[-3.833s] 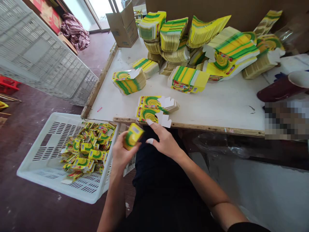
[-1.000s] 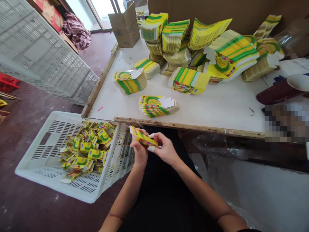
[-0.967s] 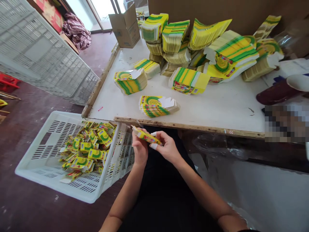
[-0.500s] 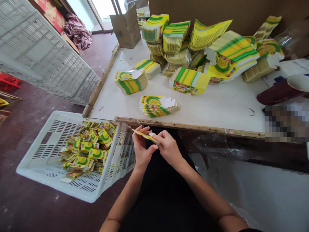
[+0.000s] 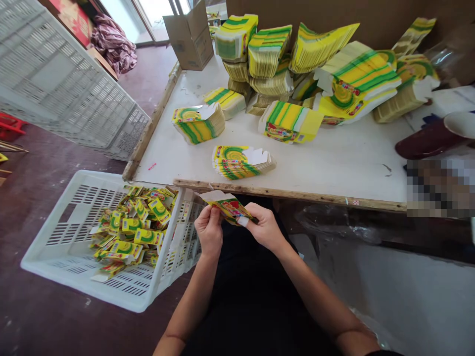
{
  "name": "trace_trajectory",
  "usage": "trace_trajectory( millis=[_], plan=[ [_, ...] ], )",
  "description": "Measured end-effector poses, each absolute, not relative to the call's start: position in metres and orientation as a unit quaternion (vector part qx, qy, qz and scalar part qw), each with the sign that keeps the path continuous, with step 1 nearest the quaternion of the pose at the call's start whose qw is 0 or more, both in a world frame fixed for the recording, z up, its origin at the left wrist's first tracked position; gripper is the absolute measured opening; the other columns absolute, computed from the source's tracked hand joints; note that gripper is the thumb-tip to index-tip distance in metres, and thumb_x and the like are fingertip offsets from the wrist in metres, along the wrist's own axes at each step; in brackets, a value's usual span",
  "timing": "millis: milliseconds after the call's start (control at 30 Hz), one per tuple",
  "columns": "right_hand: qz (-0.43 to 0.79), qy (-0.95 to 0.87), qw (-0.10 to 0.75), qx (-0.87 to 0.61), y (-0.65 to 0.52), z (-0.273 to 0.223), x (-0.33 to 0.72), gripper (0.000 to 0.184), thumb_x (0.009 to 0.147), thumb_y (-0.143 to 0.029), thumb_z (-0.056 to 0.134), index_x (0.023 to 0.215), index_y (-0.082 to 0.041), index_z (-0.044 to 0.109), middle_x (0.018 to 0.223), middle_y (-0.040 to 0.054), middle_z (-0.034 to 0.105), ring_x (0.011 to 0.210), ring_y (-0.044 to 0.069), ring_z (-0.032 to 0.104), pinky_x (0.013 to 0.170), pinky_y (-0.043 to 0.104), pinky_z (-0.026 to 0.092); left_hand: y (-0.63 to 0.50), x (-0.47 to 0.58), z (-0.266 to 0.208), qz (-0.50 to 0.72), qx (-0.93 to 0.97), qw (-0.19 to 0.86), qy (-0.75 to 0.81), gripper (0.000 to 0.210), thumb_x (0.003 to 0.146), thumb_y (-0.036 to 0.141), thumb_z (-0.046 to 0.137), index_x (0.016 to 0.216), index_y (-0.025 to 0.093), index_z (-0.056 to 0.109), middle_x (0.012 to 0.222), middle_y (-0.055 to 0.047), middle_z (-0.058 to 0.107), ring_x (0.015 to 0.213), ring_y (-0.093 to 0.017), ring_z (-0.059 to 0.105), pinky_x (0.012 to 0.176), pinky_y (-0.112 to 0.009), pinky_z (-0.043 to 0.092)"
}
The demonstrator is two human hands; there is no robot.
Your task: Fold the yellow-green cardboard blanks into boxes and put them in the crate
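Observation:
A small yellow and green printed carton [image 5: 230,208] is gripped between my two hands, just in front of the table's edge. My left hand [image 5: 210,230] pinches its left side between thumb and fingers. At the other end, my right hand [image 5: 265,226] holds it closed between thumb and fingers, beside a white flap. Behind the carton, a fanned stack of flat cartons [image 5: 239,162] lies on the table near the front edge. To my left, a white plastic crate [image 5: 152,284] contains many yellow cartons [image 5: 129,225].
Bundles of flat cartons [image 5: 270,49] are piled along the table's back, with further stacks [image 5: 200,123] nearer. A brown cardboard box [image 5: 191,42] stands at the back left corner. A dark red cup [image 5: 426,141] lies at the right. White crates [image 5: 70,79] stand left of the table.
The carton has turned so its printed face shows, where it was seen nearly edge-on. My left hand's fingers have closed from a spread hold into a pinch. The view has shifted slightly.

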State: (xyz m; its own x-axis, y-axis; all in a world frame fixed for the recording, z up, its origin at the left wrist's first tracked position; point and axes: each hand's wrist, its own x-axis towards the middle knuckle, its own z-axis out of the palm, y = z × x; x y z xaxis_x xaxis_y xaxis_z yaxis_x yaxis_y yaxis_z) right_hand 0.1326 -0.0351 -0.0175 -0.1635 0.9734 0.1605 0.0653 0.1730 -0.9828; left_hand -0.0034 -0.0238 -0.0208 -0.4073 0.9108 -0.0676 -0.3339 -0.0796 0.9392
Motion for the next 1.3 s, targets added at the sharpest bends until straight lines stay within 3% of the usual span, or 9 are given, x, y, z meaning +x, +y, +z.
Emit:
trace_trajectory(
  millis=[133, 267, 467, 667, 800, 967, 1067, 1200, 1300],
  plan=[
    [0.429, -0.645, 0.449, -0.444, -0.037, -0.013, 0.136, 0.025, 0.096, -0.024, 0.049, 0.104, -0.022, 0.073, 0.082, 0.0025, 0.059, 0.073, 0.015, 0.057, 0.068, 0.026, 0.049, -0.026, -0.006, -0.017, 0.632, 0.354, 0.495, 0.480, 0.040, 0.070, 0.056, 0.078, 0.087, 0.020, 0.073, 0.083, -0.002, 0.076, 0.071, -0.015, 0.072, 0.068, -0.026, 0.059],
    [0.320, -0.695, 0.406, -0.500, -0.045, -0.016, 0.129, 0.036, 0.095, -0.018, 0.045, 0.125, -0.025, 0.065, 0.091, 0.0063, 0.058, 0.081, 0.019, 0.056, 0.072, 0.032, 0.052, -0.030, -0.004, -0.014, 0.604, 0.439, 0.495, 0.445, 0.073, 0.059, 0.051, 0.088, 0.122, 0.026, 0.059, 0.116, -0.008, 0.072, 0.103, -0.023, 0.071, 0.091, -0.035, 0.056],
    [0.322, -0.715, 0.390, -0.482, -0.050, -0.017, 0.124, 0.042, 0.096, -0.020, 0.047, 0.136, -0.026, 0.056, 0.097, 0.0073, 0.056, 0.087, 0.020, 0.058, 0.075, 0.033, 0.055, -0.033, -0.004, -0.010, 0.583, 0.437, 0.480, 0.488, 0.054, 0.068, 0.041, 0.084, 0.112, 0.021, 0.061, 0.109, -0.010, 0.074, 0.100, -0.022, 0.071, 0.088, -0.035, 0.057],
    [0.392, -0.664, 0.443, -0.458, -0.044, -0.015, 0.129, 0.032, 0.095, -0.021, 0.050, 0.122, -0.022, 0.066, 0.084, 0.0032, 0.059, 0.075, 0.016, 0.059, 0.068, 0.027, 0.052, -0.032, -0.007, -0.017, 0.628, 0.353, 0.450, 0.528, 0.033, 0.064, 0.042, 0.085, 0.078, 0.017, 0.069, 0.073, 0.000, 0.075, 0.063, -0.014, 0.069, 0.063, -0.024, 0.056],
    [0.370, -0.650, 0.474, -0.464, -0.042, -0.012, 0.135, 0.029, 0.092, -0.016, 0.051, 0.110, -0.023, 0.073, 0.077, 0.0015, 0.061, 0.069, 0.015, 0.060, 0.063, 0.025, 0.050, -0.032, -0.007, -0.025, 0.632, 0.350, 0.440, 0.533, 0.035, 0.061, 0.048, 0.086, 0.070, 0.018, 0.072, 0.069, -0.001, 0.075, 0.062, -0.016, 0.069, 0.064, -0.027, 0.058],
    [0.229, -0.705, 0.463, -0.485, -0.040, 0.015, 0.166, 0.032, 0.095, -0.015, 0.050, 0.107, -0.032, 0.075, 0.087, 0.0033, 0.068, 0.081, 0.018, 0.063, 0.072, 0.031, 0.052, -0.026, -0.026, -0.004, 0.591, 0.393, 0.533, 0.461, 0.070, 0.070, 0.078, 0.061, 0.107, 0.021, 0.073, 0.100, -0.011, 0.077, 0.091, -0.028, 0.074, 0.082, -0.041, 0.059],
    [0.112, -0.735, 0.452, -0.492, -0.037, 0.026, 0.178, 0.032, 0.095, -0.015, 0.053, 0.097, -0.037, 0.076, 0.091, 0.0022, 0.072, 0.091, 0.020, 0.061, 0.087, 0.040, 0.049, -0.024, -0.043, 0.016, 0.561, 0.473, 0.513, 0.445, 0.089, 0.067, 0.088, 0.049, 0.125, 0.022, 0.064, 0.122, -0.015, 0.070, 0.116, -0.032, 0.064, 0.099, -0.046, 0.051],
    [0.078, -0.794, 0.405, -0.446, -0.039, 0.019, 0.166, 0.034, 0.096, -0.014, 0.051, 0.093, -0.038, 0.075, 0.096, -0.0015, 0.073, 0.100, 0.019, 0.061, 0.106, 0.046, 0.041, -0.026, -0.044, 0.021, 0.395, 0.670, 0.404, 0.482, 0.094, 0.052, 0.063, 0.085, 0.133, 0.022, 0.058, 0.137, -0.016, 0.060, 0.133, -0.040, 0.049, 0.113, -0.053, 0.036],
    [0.086, -0.802, 0.425, -0.411, -0.046, 0.012, 0.151, 0.034, 0.097, -0.013, 0.048, 0.100, -0.036, 0.072, 0.107, -0.0007, 0.072, 0.112, 0.019, 0.059, 0.112, 0.046, 0.038, -0.028, -0.030, 0.010, 0.323, 0.709, 0.379, 0.499, 0.070, 0.065, 0.038, 0.083, 0.128, 0.022, 0.058, 0.122, -0.013, 0.068, 0.112, -0.033, 0.064, 0.098, -0.048, 0.049]
  ],
)
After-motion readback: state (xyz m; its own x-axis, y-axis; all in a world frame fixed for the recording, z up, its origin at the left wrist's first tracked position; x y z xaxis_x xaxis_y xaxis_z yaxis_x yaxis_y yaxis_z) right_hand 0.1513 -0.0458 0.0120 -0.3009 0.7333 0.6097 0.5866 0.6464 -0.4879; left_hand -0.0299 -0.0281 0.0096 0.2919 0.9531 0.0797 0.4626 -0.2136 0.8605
